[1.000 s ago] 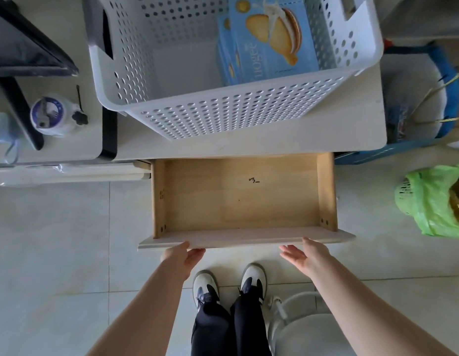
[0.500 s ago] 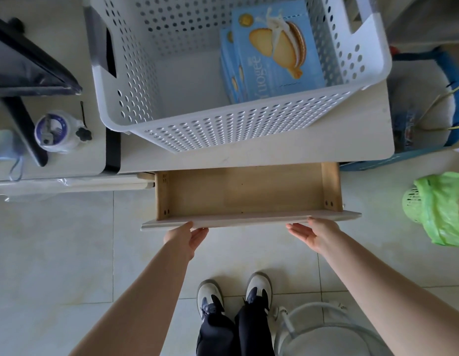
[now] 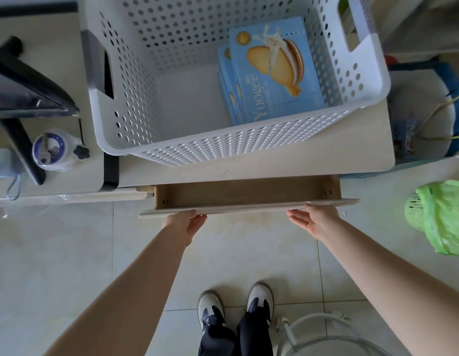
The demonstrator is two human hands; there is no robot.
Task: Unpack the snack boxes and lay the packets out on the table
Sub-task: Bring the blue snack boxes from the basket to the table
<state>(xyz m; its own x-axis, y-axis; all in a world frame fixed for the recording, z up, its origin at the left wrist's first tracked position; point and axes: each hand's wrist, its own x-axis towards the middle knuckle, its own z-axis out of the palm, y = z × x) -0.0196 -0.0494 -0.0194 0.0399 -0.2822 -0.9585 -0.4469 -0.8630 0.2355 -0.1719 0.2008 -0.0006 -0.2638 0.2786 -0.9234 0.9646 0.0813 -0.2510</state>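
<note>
Snack boxes (image 3: 274, 73) in basket (image 3: 223, 147), both hands flat against drawer front (image 3: 249, 208)

White, pale blue and light wood tones over a cream tiled floor (image 3: 56, 253).

A white basket (image 3: 223, 147) dotted with round holes holds pale blue snack boxes (image 3: 272, 73) printed with golden biscuits and white cream. The table (image 3: 326, 160) is cream, the drawer (image 3: 238, 199) light tan wood. A bright green bag (image 3: 444, 217) sits at right. The shoes (image 3: 236, 307) are white and black.
</note>
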